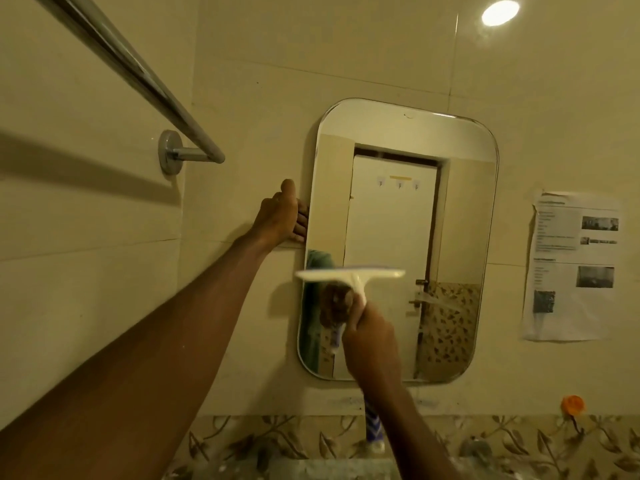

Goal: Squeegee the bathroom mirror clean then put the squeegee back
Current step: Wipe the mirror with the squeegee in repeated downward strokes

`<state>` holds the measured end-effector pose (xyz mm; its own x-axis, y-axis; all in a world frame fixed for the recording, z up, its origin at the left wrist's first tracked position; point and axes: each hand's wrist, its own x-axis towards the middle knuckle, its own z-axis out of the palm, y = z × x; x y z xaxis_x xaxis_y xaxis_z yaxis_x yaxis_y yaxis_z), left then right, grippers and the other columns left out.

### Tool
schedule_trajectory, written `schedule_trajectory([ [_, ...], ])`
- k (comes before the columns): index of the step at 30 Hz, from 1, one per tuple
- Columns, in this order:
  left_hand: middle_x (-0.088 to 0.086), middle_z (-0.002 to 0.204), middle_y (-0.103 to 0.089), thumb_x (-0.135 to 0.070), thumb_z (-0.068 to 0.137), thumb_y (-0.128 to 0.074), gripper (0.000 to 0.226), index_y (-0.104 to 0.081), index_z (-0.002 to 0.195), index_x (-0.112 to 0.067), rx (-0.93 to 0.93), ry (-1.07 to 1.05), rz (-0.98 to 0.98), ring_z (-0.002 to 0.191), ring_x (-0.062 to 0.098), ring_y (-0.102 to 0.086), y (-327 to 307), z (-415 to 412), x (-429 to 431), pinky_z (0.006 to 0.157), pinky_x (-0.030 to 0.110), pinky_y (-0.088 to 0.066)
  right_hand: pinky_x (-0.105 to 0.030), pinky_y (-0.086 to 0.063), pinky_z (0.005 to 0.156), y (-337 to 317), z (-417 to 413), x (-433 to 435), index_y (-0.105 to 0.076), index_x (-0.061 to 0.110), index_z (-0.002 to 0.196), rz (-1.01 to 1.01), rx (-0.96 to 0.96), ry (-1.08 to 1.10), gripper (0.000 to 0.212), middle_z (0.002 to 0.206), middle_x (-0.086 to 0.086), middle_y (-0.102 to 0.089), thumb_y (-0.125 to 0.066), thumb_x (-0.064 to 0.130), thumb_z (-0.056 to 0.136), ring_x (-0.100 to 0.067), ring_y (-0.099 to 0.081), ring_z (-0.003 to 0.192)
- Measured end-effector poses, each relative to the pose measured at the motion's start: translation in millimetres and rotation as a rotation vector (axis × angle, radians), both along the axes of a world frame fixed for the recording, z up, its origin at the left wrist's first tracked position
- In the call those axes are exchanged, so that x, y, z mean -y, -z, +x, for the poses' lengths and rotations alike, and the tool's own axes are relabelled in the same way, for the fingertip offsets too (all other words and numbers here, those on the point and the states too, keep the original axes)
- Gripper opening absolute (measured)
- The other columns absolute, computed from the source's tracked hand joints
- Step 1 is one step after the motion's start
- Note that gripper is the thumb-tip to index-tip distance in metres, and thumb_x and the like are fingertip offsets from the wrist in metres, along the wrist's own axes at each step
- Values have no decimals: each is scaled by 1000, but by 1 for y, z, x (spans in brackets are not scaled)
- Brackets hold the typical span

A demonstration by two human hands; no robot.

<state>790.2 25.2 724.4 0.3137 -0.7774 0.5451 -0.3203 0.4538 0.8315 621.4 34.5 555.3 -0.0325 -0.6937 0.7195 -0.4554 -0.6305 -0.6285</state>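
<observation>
Head view: right hand (372, 336) clamped on squeegee (349, 275) handle, blade across lower-left mirror (460, 216). Left hand (282, 216) gripping mirror's left edge. Probably light, stiff plastic, slippery when wet; best held by handle.

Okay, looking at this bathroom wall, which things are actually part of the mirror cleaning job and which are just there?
Part of the job:
- mirror
- squeegee, gripped in the right hand
- left hand, steadying the mirror's left edge

Just there:
- towel rail
- printed paper stuck to the wall
- orange hook
- blue and white tube below the mirror
</observation>
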Motion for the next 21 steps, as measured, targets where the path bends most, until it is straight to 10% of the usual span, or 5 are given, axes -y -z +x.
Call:
schedule_trajectory([
  [8, 16, 81, -67, -38, 98, -37, 42, -58, 70, -14, 214, -307, -146, 75, 32, -66, 22, -15, 2, 74, 48, -57, -8, -33, 34, -6, -25, -7, -53, 26, 69, -73, 48, -32, 40, 52, 8, -50, -34, 37, 102, 5, -51, 41],
  [12, 7, 71, -62, -34, 100, -37, 42, -64, 89, -5, 307, -413, -187, 62, 17, -58, 45, -20, 5, 58, 31, -53, -13, -35, 39, -63, -42, 12, -47, 28, 67, -152, 54, 65, 43, 57, 8, -50, -27, 40, 104, -2, -50, 44],
  [21, 2, 64, -54, -32, 100, -38, 41, -61, 79, -7, 380, -568, -255, 52, 9, -46, 77, -25, 7, 45, 22, -29, -9, -38, 39, 64, -54, 7, -51, 31, 71, -1, 30, 63, 42, 53, 11, -54, -23, 53, 93, 4, -57, 55],
])
